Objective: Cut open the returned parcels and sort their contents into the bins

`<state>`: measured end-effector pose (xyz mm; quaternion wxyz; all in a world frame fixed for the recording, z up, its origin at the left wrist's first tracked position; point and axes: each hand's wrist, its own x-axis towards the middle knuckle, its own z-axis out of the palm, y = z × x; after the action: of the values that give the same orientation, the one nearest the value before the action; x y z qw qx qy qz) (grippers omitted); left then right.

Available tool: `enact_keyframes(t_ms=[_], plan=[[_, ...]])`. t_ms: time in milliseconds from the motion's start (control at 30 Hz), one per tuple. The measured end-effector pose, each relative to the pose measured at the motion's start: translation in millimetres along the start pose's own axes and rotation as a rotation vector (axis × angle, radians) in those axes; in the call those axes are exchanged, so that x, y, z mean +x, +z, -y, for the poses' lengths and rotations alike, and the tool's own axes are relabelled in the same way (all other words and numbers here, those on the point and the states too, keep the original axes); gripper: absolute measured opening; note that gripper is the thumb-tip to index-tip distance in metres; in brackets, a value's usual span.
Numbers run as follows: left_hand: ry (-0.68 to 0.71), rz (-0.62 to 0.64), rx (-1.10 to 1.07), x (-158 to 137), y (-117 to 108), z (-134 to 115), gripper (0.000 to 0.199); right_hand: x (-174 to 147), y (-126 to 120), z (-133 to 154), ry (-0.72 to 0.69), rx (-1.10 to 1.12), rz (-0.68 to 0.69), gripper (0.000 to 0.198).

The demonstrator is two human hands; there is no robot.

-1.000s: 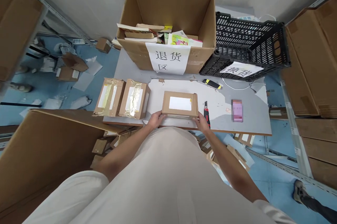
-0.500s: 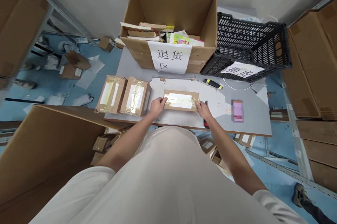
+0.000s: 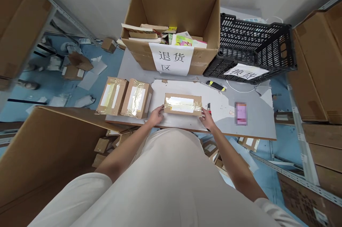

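A small taped cardboard box (image 3: pixel 182 111) with a white label lies lengthwise in front of me on the table (image 3: pixel 256 126). My left hand (image 3: pixel 156 116) is at its left end, fingertips by the lower corner and thumb apart. At the right end, my right hand (image 3: pixel 207 118) has its fingers spread close to the box edge. Neither hand wraps around the box; whether the fingertips still touch it is hard to see. A red and black tool (image 3: pixel 209 109), partly hidden, lies beside my right hand.
Two taped boxes (image 3: pixel 136 98) (image 3: pixel 112 96) stand at left. Behind are a large carton (image 3: pixel 139 54) of books and a black plastic crate (image 3: pixel 291 49). A yellow-black cutter (image 3: pixel 216 85) and a blurred pink phone-like object (image 3: pixel 241 114) lie at right. A big open carton (image 3: pixel 40 148) flanks me.
Both hands have slid down toward the table's front edge, and the thumbs have come off the box's top. The box has shifted slightly left and shows more of its front side.
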<state>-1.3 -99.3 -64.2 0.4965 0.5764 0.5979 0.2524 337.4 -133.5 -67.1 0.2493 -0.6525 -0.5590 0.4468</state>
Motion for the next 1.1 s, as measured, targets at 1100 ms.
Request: enact_keyframes(t_ms=[1100], plan=[[-0.100, -0.035, 0.096, -22.9, 8.3, 22.6, 0.056, -25.9, 4.2, -20.3, 0.135, 0.034, 0.031, 0.062]])
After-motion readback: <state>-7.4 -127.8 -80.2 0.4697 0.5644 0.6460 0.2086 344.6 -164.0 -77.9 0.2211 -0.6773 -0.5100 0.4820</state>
